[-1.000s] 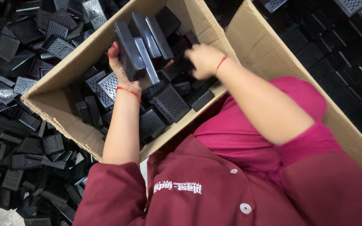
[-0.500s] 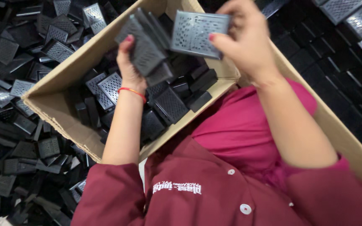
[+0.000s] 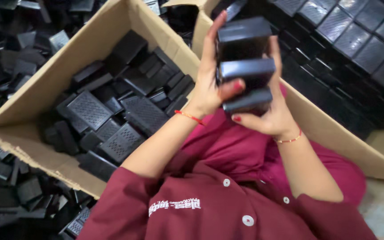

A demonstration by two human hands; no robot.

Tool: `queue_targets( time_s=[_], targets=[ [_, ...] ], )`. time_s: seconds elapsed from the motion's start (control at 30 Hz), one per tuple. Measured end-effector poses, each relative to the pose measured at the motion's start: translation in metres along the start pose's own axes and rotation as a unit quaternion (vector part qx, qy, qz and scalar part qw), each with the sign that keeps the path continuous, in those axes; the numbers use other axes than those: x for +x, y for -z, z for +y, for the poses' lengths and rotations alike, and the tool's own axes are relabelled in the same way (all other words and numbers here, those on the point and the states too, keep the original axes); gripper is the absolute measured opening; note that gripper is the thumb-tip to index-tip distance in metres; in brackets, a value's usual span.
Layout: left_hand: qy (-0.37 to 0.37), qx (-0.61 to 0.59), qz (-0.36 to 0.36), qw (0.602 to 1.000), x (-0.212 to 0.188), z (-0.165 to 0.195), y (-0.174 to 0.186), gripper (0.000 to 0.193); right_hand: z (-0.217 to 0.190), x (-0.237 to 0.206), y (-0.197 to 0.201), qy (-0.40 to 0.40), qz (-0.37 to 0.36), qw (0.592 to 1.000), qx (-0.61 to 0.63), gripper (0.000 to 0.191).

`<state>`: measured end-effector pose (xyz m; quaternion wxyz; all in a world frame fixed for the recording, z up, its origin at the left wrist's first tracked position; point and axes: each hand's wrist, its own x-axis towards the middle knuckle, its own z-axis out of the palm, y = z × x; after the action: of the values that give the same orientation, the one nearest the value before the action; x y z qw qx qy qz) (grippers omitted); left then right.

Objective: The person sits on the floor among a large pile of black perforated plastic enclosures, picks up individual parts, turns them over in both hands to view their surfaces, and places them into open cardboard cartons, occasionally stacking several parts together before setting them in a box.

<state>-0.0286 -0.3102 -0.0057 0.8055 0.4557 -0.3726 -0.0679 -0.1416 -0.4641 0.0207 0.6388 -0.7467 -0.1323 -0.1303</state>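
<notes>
A head-worn camera looks down over a dark red work shirt at two bare hands raised above cardboard boxes. Everything here is placed relative to the open cardboard box [image 3: 32, 133] at lower left.

Left of that box, loose black plastic parts [image 3: 10, 195] lie heaped on the floor. Inside the box lie more black plastic pieces [image 3: 112, 120], some flat with a gridded face, jumbled at all angles.

Above the box's right rim, the left hand [image 3: 210, 84] is grasping a stack of black plastic pieces [image 3: 245, 66]: fingers run up its left side and the thumb presses across the front. The stack's long axis runs up and down in the view, three pieces showing edge-on, each lying crosswise.

Right of the stack, the right hand [image 3: 274, 115] cups it from below and behind, also gripping. Both hands touch the stack, so neither is nearer.

Further right, beyond a second cardboard wall [image 3: 334, 133], gridded black plastic pieces [image 3: 352, 40] lie in neat rows.
</notes>
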Motion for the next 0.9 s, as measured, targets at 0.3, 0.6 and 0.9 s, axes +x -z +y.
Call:
queue_targets(
  time_s=[0.3,0.6,0.9],
  targets=[
    [-0.109,0.074,-0.144,0.981,-0.029,-0.026,-0.022,0.131,0.065,-0.044,0.034,0.133,0.115,0.977,-0.12,0.108],
    [-0.18,0.221,-0.265,0.921,-0.028,-0.021,0.0,0.129,0.101,-0.058,0.039,0.068,0.163,0.983,0.05,0.06],
    [-0.106,0.189,-0.229,0.949,-0.038,-0.024,-0.002,0.109,0.06,-0.062,0.026,0.187,0.098,0.948,-0.236,0.054]
  ],
)
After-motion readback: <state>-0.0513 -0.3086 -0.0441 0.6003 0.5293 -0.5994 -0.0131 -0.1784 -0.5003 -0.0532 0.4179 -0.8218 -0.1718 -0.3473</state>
